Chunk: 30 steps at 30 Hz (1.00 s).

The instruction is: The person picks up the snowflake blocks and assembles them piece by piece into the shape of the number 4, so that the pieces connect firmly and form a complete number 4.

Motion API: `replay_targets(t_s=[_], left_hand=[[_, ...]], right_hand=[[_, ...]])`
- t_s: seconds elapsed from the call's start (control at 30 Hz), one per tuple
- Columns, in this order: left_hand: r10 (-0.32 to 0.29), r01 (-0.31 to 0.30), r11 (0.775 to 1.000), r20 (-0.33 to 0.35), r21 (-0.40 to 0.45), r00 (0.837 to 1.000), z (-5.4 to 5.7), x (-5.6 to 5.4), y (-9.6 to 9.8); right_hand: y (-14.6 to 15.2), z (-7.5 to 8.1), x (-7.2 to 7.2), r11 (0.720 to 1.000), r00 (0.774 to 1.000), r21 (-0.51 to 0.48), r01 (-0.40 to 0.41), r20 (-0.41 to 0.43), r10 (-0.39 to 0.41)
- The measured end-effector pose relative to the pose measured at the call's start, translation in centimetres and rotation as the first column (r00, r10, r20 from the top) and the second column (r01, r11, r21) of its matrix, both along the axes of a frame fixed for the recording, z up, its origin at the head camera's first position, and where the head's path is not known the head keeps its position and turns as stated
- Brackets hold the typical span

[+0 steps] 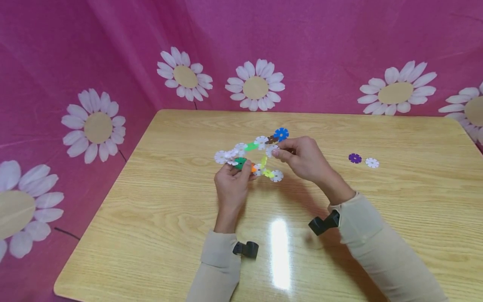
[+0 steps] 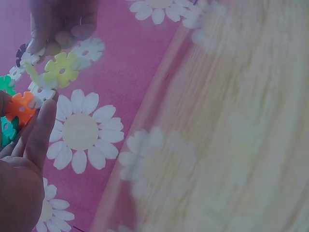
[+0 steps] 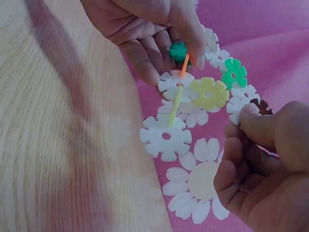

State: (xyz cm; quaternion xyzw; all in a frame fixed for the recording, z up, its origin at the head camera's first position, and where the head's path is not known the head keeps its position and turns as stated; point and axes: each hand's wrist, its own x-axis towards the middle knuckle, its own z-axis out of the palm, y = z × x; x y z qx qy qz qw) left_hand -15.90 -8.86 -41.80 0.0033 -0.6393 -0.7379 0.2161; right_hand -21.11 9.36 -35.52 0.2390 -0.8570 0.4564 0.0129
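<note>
Both hands hold one chain of interlocking plastic flower discs above the table. My left hand pinches the chain near a dark green disc and an orange disc. With thumb and fingers, my right hand pinches a white disc close to a brown disc and a blue disc. A light green disc joins white ones along the far side. On the near branch, a yellow disc and a white end disc stick out free of both hands.
A loose purple disc and a loose white disc lie on the wooden table to the right. A pink cloth with daisies hangs behind the table and along its left side.
</note>
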Motion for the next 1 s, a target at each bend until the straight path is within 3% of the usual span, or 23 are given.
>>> replay_targets(t_s=[0.27, 0.63, 1.0], left_hand=[[0.004, -0.004, 0.999, 0.024, -0.039, 1.000, 0.17, 0.03, 0.08], [0.000, 0.000, 1.000, 0.030, -0.008, 1.000, 0.14, 0.01, 0.23], [0.003, -0.003, 1.000, 0.033, -0.003, 0.999, -0.02, -0.05, 0.21]], right_hand=[[-0.04, 0.41, 0.00, 0.997, 0.998, 0.069, -0.035, -0.045, 0.039], [-0.38, 0.54, -0.10, 0.992, 0.990, 0.117, -0.045, -0.128, 0.060], [-0.81, 0.80, 0.05, 0.984, 0.991, 0.178, -0.023, -0.128, 0.046]])
